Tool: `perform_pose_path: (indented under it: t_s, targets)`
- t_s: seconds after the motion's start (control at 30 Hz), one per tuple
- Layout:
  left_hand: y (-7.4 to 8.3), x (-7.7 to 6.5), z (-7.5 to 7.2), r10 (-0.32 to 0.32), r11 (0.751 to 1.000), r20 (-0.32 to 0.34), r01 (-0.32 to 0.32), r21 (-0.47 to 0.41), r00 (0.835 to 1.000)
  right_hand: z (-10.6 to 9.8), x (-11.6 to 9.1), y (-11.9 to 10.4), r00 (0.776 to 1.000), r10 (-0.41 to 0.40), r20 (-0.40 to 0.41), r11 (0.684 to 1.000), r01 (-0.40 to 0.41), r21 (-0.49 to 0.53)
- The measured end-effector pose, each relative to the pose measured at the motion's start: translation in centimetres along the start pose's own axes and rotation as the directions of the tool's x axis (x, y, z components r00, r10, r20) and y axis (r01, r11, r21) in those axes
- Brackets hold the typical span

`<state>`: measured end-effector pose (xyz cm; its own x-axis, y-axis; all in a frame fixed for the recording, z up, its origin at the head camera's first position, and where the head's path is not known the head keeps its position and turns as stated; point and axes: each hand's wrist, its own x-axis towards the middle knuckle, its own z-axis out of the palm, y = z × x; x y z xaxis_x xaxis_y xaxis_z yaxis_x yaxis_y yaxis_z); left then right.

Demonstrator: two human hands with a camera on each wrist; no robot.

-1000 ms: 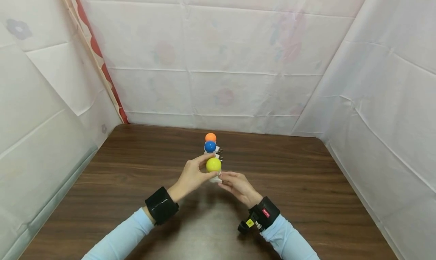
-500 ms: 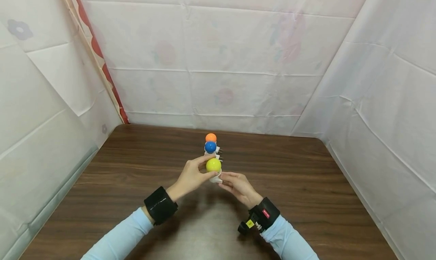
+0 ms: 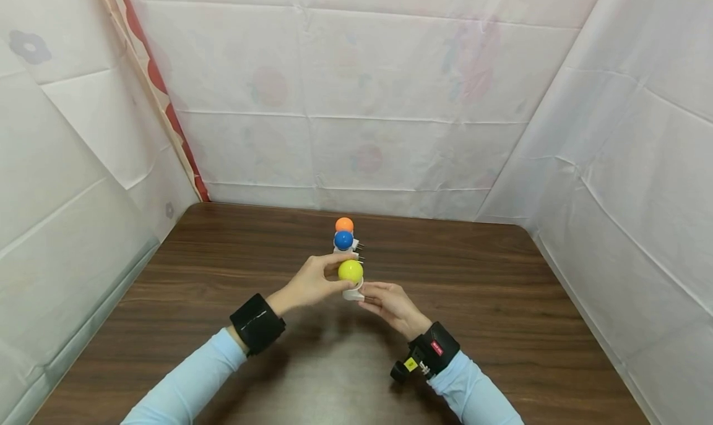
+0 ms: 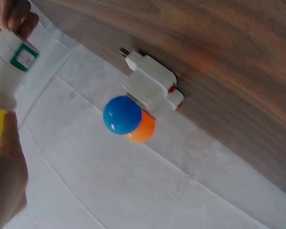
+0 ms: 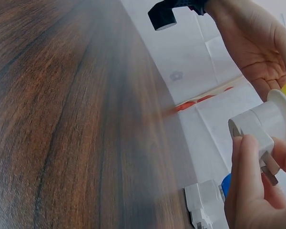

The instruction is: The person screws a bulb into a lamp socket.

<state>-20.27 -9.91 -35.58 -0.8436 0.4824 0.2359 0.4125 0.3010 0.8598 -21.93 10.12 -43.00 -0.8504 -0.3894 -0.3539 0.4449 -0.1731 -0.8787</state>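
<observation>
In the head view my left hand (image 3: 312, 283) grips a round yellow bulb (image 3: 350, 271) between thumb and fingers. The bulb sits at the mouth of a white plug-in lamp socket (image 3: 353, 294), which my right hand (image 3: 392, 307) pinches from below right. The right wrist view shows the socket's flared rim towards the bulb and its metal plug prongs (image 5: 269, 171) sticking out between my right fingers (image 5: 248, 167). A green-edged label (image 4: 25, 58) on the socket shows in the left wrist view. The bulb's base is hidden.
Behind the hands, a blue bulb (image 3: 343, 240) and an orange bulb (image 3: 344, 225) stand in white plug-in sockets, prongs pointing right. They rest on the dark wooden table (image 3: 445, 264). White patterned sheets (image 3: 356, 91) hang around the back and sides.
My left wrist has swung slightly left and away, while the left fingers keep their grip on the yellow bulb. The bulb and socket have shifted very slightly nearer; the right hand is almost still.
</observation>
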Motion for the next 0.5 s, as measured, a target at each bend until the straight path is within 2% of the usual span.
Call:
perform_pose_path:
  t_s: [0.13, 0.23, 0.4, 0.5]
  targets:
    - [-1.7, 0.4, -0.3, -0.013, 0.998, 0.064, 0.016, -0.059, 0.998, 0.0, 0.0, 0.1, 1.000, 0.001, 0.012, 1.000, 0.000, -0.007]
    - [-2.9, 0.5, -0.3, -0.017, 0.997, 0.073, 0.023, -0.069, 0.997, 0.1, 0.0, 0.2, 1.000, 0.002, 0.014, 1.000, -0.001, -0.008]
    - [-3.6, 0.4, -0.1, 0.000, 0.998, 0.050, 0.003, -0.068, 0.999, 0.2, -0.1, 0.2, 1.000, 0.004, 0.004, 1.000, -0.004, -0.007]
    - [-3.3, 0.3, 0.2, 0.022, 0.999, 0.003, -0.021, -0.049, 1.000, 0.3, -0.1, 0.1, 1.000, -0.007, -0.006, 1.000, 0.007, -0.002]
